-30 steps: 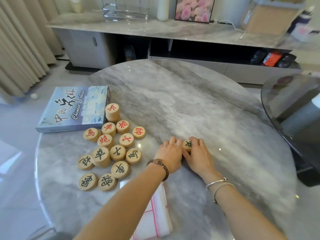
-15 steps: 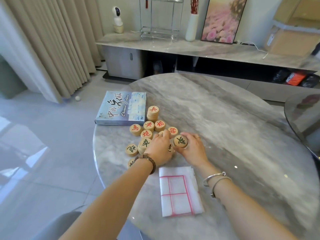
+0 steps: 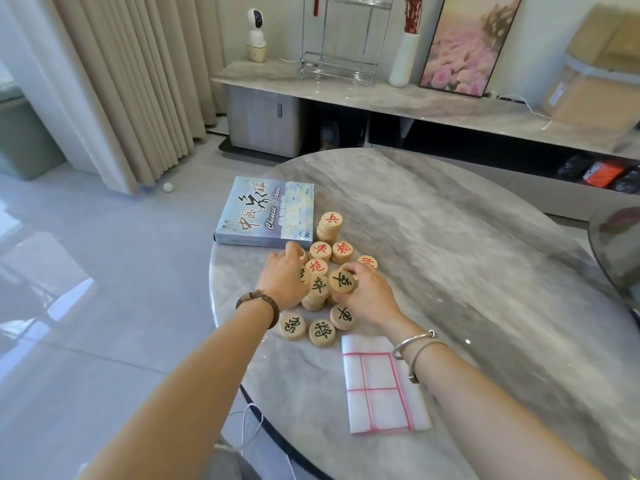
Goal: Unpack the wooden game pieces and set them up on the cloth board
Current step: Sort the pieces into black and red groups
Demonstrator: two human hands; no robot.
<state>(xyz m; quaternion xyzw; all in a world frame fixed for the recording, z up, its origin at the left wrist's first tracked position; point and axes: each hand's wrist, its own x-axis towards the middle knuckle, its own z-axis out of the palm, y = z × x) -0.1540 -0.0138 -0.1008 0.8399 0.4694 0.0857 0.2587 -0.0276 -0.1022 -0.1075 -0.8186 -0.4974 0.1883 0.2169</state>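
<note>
Round wooden chess pieces (image 3: 320,284) with red or black characters lie clustered and partly stacked at the left of the marble table (image 3: 467,271). My right hand (image 3: 367,292) grips a black-lettered piece (image 3: 342,281) over the cluster. My left hand (image 3: 285,277) lies on the cluster's left side, fingers curled over pieces; what it holds is hidden. The folded white cloth board (image 3: 381,386) with red lines lies near the table's front edge, below the pieces.
The blue Chinese chess box (image 3: 266,211) lies at the table's left edge behind the pieces. A tall stack of red pieces (image 3: 329,226) stands beside it. A dark glass table (image 3: 620,244) is at far right. A low marble shelf (image 3: 415,98) runs along the wall.
Both hands moved left from the table's middle to the cluster, my right hand carrying the black-lettered piece. The view swung left and up.
</note>
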